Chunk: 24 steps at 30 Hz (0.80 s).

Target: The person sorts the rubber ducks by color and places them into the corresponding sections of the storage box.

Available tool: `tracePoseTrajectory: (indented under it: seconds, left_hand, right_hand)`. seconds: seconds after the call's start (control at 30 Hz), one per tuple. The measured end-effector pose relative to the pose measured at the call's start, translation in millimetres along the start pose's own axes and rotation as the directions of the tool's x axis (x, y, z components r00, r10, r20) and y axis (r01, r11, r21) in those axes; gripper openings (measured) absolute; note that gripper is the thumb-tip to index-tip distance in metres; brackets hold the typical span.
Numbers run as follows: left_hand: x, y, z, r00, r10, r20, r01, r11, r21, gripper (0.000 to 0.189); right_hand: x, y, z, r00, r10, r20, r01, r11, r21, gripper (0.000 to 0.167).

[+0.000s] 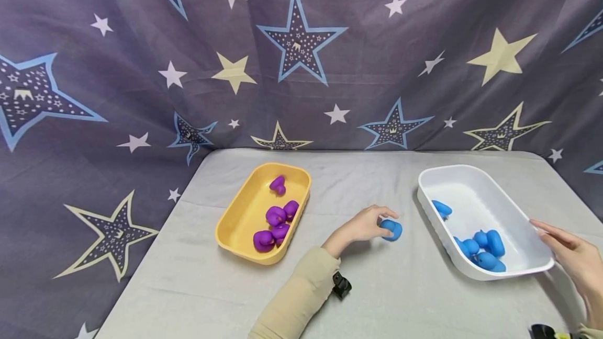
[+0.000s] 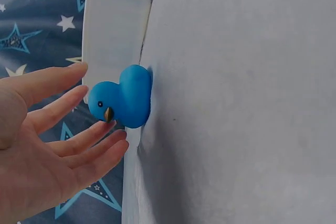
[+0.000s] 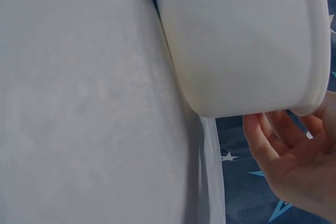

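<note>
A blue toy duck (image 2: 131,97) sits on the cloth-covered table, between the two bins. My left hand (image 1: 365,225) is around it, thumb and fingers spread on either side. The left wrist view shows the fingers loosely bent by the duck's head and beak, without a closed grip. My right hand (image 1: 572,255) holds the right side of the white bin (image 1: 523,221) by its rim; in the right wrist view its fingers (image 3: 257,135) reach behind the wall. Several blue toy ducks (image 1: 487,261) lie inside the white bin, mostly at its near end.
On the left stands a yellow bin (image 1: 235,213) with several purple toy ducks (image 1: 275,216) in it. A grey cloth (image 1: 188,286) covers the table. Behind the table hangs a dark curtain (image 1: 301,103) with stars. A black wrist strap piece (image 1: 341,285) is on the left sleeve.
</note>
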<state>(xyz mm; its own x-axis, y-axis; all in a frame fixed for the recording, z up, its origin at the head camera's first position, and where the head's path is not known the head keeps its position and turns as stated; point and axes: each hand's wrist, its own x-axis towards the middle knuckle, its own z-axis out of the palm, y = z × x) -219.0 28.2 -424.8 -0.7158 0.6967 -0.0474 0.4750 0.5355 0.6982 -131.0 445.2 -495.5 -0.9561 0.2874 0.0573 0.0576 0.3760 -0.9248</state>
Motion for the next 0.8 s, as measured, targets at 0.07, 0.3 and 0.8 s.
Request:
tracePoseTrajectory:
  seconds: [0.07, 0.3, 0.8]
  left_hand:
    - [0.0, -0.5, 0.4, 1.0, -0.011, 0.005, 0.011, 1.0, -0.005, 0.038]
    - [-1.1, -4.0, 1.6, 1.0, -0.021, 0.002, 0.021, 1.0, -0.02, 0.038]
    - [-1.2, -8.3, 4.2, 0.999, -0.032, 0.007, 0.033, 0.998, -0.056, 0.034]
  right_hand:
    - [-2.1, -3, 1, 1.0, 0.0, -0.002, 0.0, 1.0, 0.002, 0.032]
    - [-8.0, -13, 5, 1.0, 0.005, -0.007, -0.005, 1.0, 0.014, 0.03]
    - [0.4, 2, 0, 1.0, 0.016, 0.006, -0.016, 1.0, 0.007, 0.033]
